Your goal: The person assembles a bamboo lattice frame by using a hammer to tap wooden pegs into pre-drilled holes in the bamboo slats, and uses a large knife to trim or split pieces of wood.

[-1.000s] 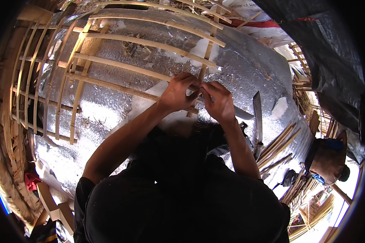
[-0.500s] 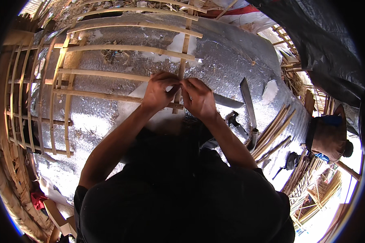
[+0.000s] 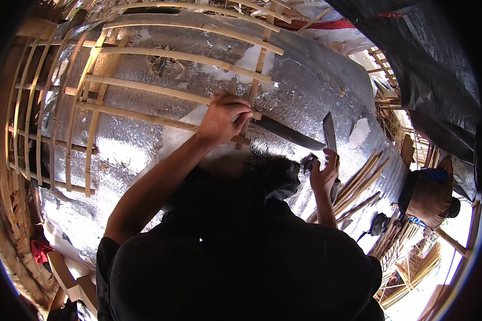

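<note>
My left hand point(image 3: 224, 117) pinches a joint on a lattice of bamboo slats point(image 3: 144, 88) laid over a silver foil sheet point(image 3: 305, 80). Its fingers close around the crossing of a horizontal slat and an upright slat point(image 3: 258, 69). My right hand point(image 3: 323, 174) is lower, to the right, and grips the handle of a long flat blade point(image 3: 329, 131) that points upward. My dark shirt hides the foil below my arms.
A bundle of loose bamboo strips point(image 3: 359, 184) lies on the foil at the right. Another person in a brown top point(image 3: 427, 195) crouches at the far right. Black plastic sheeting point(image 3: 428, 64) hangs at the upper right. More bamboo framing curves along the left edge.
My right hand has left the slat joint, moved down to the right and taken hold of the blade. The left hand stays on the joint.
</note>
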`<state>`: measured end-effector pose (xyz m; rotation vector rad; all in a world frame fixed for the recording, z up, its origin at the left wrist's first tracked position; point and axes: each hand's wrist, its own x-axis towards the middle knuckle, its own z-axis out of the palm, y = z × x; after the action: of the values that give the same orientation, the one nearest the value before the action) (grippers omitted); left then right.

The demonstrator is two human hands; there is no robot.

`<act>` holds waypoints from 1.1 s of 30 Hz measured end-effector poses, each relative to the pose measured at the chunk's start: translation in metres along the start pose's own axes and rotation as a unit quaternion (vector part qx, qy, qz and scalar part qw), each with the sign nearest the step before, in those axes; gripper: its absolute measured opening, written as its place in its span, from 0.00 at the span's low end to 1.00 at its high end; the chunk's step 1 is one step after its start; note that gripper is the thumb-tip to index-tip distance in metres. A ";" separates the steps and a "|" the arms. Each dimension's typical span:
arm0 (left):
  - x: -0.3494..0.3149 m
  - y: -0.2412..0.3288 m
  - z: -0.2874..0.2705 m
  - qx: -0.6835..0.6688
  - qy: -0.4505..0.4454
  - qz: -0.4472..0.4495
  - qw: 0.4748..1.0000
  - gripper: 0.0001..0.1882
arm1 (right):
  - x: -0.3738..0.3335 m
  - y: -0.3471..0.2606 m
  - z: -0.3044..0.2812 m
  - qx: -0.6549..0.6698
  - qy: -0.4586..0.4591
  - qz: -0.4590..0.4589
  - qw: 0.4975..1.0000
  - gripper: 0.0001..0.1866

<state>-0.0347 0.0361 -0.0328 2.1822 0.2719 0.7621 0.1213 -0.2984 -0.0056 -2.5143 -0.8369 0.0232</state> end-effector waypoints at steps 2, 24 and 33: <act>0.001 -0.001 0.002 0.004 -0.004 0.002 1.000 0.06 | -0.041 0.041 -0.016 -0.157 -0.067 0.024 0.985 0.23; -0.001 -0.003 0.000 0.022 -0.005 0.003 1.000 0.07 | 0.041 -0.166 -0.010 0.279 -0.114 -0.052 0.952 0.20; -0.002 -0.009 -0.001 0.026 -0.001 0.011 1.000 0.06 | 0.053 -0.181 -0.010 0.170 -0.149 -0.106 0.968 0.20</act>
<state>-0.0359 0.0419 -0.0399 2.2388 0.2700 0.7733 0.0648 -0.1472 0.0927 -2.1174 -1.1118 0.4455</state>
